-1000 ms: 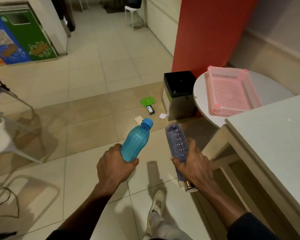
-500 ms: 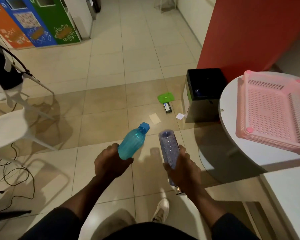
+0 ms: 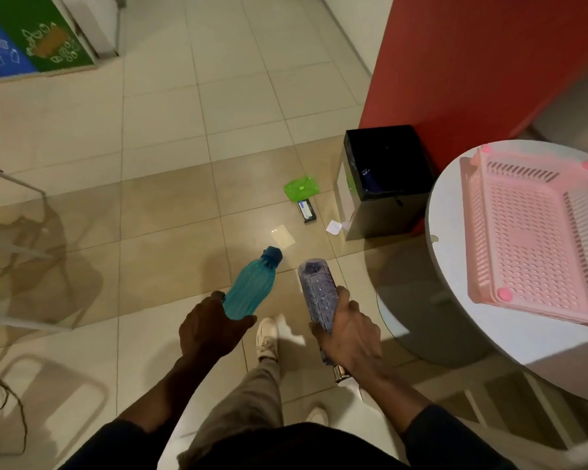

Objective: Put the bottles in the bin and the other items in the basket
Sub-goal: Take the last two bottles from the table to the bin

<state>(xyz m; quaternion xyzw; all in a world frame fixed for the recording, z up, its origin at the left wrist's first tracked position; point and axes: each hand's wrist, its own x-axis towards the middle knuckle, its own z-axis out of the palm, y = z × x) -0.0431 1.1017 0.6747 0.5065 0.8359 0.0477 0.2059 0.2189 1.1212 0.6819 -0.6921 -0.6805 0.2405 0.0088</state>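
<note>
The left hand (image 3: 211, 329) gripped one teal plastic bottle (image 3: 250, 288), the right hand (image 3: 348, 334) one clear dimpled bottle (image 3: 318, 298), both above the tiles (image 3: 170, 205) near one black square bin (image 3: 387, 215) and one pink plastic basket (image 3: 469, 232)

Teal bottle (image 3: 252, 290) and clear purple bottle (image 3: 318, 296) tilt toward one o'clock; black bin (image 3: 387, 215) there, pink basket (image 3: 469, 232) at three.
</note>
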